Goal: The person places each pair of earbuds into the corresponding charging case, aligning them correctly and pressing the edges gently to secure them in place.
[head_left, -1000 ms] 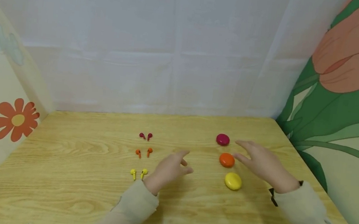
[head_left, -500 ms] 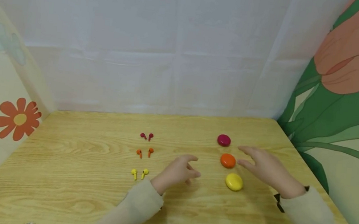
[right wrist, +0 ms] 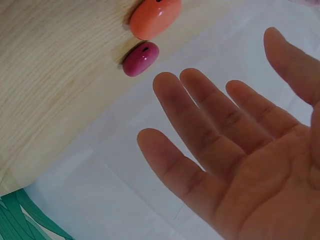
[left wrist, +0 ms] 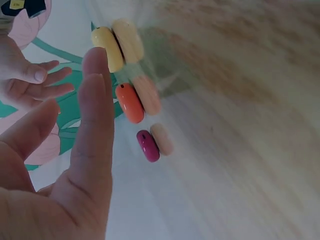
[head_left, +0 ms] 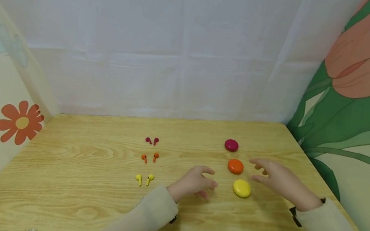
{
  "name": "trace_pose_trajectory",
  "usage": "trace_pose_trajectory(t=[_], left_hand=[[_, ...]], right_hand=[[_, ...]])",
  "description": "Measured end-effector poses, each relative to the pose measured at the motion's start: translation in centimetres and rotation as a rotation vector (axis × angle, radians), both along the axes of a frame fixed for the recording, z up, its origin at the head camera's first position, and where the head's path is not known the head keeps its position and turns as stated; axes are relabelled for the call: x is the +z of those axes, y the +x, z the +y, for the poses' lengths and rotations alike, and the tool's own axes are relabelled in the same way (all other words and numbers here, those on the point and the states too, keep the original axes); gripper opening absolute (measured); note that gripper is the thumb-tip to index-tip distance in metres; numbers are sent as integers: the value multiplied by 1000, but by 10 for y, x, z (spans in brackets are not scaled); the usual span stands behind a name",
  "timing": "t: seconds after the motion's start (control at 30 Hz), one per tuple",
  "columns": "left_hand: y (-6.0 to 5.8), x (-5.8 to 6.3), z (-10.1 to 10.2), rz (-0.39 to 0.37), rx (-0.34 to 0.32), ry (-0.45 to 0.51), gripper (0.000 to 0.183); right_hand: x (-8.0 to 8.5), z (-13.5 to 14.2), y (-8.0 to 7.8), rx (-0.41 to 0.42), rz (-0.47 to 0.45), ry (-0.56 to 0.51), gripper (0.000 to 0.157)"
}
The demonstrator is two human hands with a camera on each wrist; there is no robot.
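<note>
Pale wood-grained tabletop (head_left: pixel 79 189) bears a glossy, rounded magenta case (head_left: pixel 231 145) far right, a similar orange case (head_left: pixel 235 166) midway, a yellow case (head_left: pixel 242 188) near; left hand (head_left: pixel 194 182) hovers left, right hand (head_left: pixel 278 179) right, both loosely spread.

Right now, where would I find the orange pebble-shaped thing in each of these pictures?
Head view: orange thing right of centre, lower half, between the yellow thing and the magenta thing.
Left wrist view: orange thing left of centre, in the upper half.
Right wrist view: orange thing at the top edge, partly cut off.
Shared landmark: the magenta thing, its neighbour in all three.
</note>
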State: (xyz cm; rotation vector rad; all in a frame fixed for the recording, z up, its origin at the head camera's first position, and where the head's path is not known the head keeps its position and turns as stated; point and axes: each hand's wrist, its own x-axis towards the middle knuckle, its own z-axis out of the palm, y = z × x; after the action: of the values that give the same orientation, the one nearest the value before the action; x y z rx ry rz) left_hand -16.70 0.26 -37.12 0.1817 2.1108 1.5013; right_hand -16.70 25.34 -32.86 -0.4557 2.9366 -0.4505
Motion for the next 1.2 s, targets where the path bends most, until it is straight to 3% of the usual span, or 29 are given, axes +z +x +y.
trace_pose_trajectory(t=[0.37,0.73,0.87,1.2], left_hand=[[-5,-8,12,-160,-16,104,44],[-2,-15,24,-213,1,165,44],[-1,-16,30,-244,16,174,44],[0,-15,40,-282,54,177,49]], right_hand=[[-11,10,2,48,-25,-74,50],[-23,17,3,83,-57,-171,47],[-26,18,3,77,-138,-244,47],[-30,22,0,-44,-343,-401,55]])
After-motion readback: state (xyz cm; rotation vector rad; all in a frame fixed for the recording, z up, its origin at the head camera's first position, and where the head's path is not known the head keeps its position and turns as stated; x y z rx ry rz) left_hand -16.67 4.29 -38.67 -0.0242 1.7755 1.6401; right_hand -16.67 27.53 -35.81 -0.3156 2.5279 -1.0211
